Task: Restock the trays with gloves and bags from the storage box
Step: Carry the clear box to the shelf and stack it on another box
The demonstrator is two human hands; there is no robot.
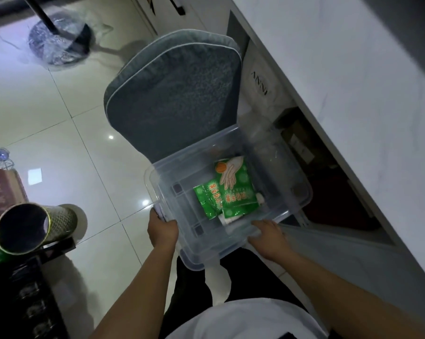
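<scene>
A clear plastic storage box [172, 241] without a lid sits at the front of a grey padded chair seat [172, 94]. Inside it lie green glove packets [233, 189] printed with a hand, over some white items. My left hand [162, 230] grips the box's left rim near its handle. My right hand [267, 237] holds the near right rim, fingers over the edge. No trays are in view.
A white counter [353, 81] runs along the right, with dark open space beneath it. On the left stand a gold-rimmed patterned tube [32, 228] and a dark shelf [23, 289]. Glossy white floor tiles [47, 118] spread out to the left, with a wrapped round base at the back.
</scene>
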